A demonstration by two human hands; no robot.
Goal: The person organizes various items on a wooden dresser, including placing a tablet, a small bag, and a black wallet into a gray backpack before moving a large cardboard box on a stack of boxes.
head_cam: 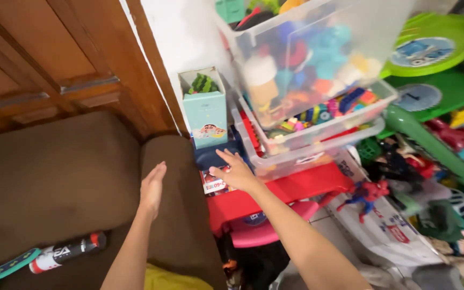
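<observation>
My right hand (236, 172) reaches forward with its fingers spread, resting on a dark blue flat thing (213, 154) that lies on a red plastic surface (291, 189). It holds nothing. My left hand (153, 188) hovers flat and edge-on above the brown sofa arm (173, 177), fingers together and straight, empty. Just beyond the right hand stand stacked clear plastic bins (318, 70) full of colourful toys. A pale teal carton (205, 107) with a green toy in its top stands against the white wall.
A brown sofa seat (55, 182) fills the left, with a black, white and red tube (65, 251) on it. A wooden door (55, 59) is behind. To the right lie a red and blue action figure (363, 196), green plastic toys (430, 53) and a white bag (382, 225).
</observation>
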